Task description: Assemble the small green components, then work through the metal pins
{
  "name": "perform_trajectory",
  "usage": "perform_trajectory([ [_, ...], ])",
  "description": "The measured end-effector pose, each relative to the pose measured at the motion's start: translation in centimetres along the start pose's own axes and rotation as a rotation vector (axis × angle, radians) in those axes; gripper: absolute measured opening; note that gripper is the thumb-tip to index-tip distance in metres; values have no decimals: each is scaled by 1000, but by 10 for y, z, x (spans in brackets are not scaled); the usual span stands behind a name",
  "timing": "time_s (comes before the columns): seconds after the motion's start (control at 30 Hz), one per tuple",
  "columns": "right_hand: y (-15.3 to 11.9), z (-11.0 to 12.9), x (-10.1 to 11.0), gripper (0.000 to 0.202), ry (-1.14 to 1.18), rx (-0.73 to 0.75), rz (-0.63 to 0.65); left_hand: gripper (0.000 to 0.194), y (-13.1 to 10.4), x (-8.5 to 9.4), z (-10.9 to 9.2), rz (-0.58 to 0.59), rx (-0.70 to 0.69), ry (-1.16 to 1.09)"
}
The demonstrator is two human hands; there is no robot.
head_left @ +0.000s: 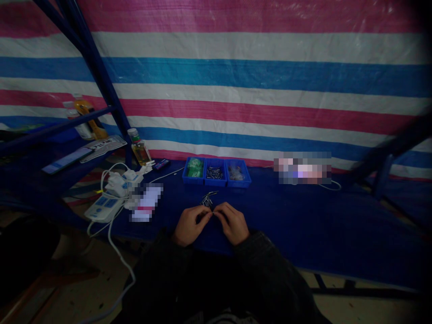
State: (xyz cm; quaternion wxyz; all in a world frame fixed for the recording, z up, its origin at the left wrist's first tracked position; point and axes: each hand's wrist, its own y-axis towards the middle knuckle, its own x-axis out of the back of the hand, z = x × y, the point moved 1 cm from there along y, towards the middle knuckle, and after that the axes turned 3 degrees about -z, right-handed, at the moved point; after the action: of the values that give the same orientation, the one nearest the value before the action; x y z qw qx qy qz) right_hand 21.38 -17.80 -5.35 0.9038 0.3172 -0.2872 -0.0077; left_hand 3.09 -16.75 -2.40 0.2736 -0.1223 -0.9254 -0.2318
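Observation:
My left hand and my right hand meet over the front part of the blue table. Thumb and forefinger of each are pinched together, tip to tip. Whatever lies between the fingertips is too small to make out. Just beyond the fingers is a small heap of slim metal pins, dark and silvery. Behind the heap, three blue bins stand side by side: the left bin holds something green in plastic, the middle bin holds many small metal pieces, and the right bin holds clear plastic bags.
To the left lie a power strip with plugs and white cables, and a blurred phone. A bottle of yellowish liquid stands behind them. A pixelated object is at the back right. Blue metal posts frame the striped sheet.

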Motion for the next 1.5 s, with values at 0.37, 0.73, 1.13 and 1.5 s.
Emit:
perform_trajectory([
  [0.37, 3, 1, 3, 19, -34, -57, -60, 15, 1, 0, 2, -63, 38, -15],
  [0.73, 1, 0, 4, 11, 36, -57, -80, 15, 1, 2, 2, -34, 58, -34],
  [1.13, 0, 0, 1, 14, 45, -10, -2, 20, 0, 0, -1, 11, 14, -12],
  [1.5, 2, 2, 2, 14, 51, 0, -19, 19, 0, -1, 1, -1, 24, -6],
])
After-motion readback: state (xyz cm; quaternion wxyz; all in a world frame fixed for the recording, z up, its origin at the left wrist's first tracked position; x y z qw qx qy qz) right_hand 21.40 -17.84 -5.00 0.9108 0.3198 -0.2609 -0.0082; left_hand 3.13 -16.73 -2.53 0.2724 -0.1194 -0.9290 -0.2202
